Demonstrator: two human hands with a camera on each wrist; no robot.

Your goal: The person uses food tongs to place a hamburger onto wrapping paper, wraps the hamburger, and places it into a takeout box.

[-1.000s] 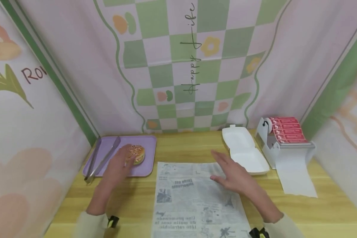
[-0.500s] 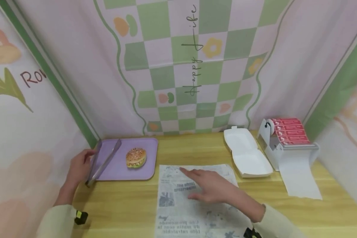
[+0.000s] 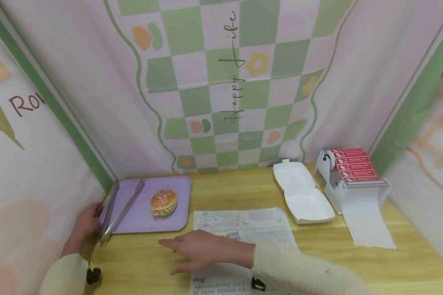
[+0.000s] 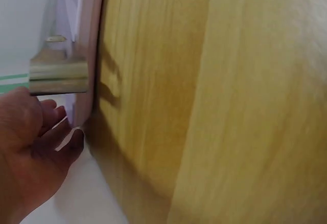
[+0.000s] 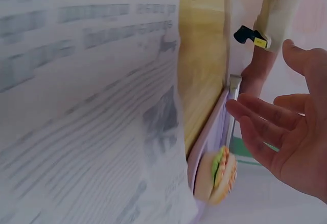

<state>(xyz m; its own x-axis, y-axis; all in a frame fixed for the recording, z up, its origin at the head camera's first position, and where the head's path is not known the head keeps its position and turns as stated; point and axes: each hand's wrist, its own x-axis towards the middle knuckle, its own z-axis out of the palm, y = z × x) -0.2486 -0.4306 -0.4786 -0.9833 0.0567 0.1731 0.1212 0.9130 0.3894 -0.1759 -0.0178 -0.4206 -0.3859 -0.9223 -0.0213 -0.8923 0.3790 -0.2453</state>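
A sesame-topped burger sits on a purple tray, with metal tongs lying along the tray's left side. My left hand is at the tray's left edge beside the tongs. In the left wrist view its bent fingers are close to the tray's corner, below the blurred end of the tongs; whether they grip the rim is unclear. My right hand hovers above the left side of a newsprint sheet, in front of the tray. Its fingers are spread and hold nothing.
An open white foam box stands at the back right. Beside it is a dispenser with a red-and-white label roll and a hanging paper strip. Printed curtains enclose the wooden table.
My left hand has gone from over the burger to the tray's left edge. My right hand has swept left across the newsprint towards the tray. Burger and foam box stay put.
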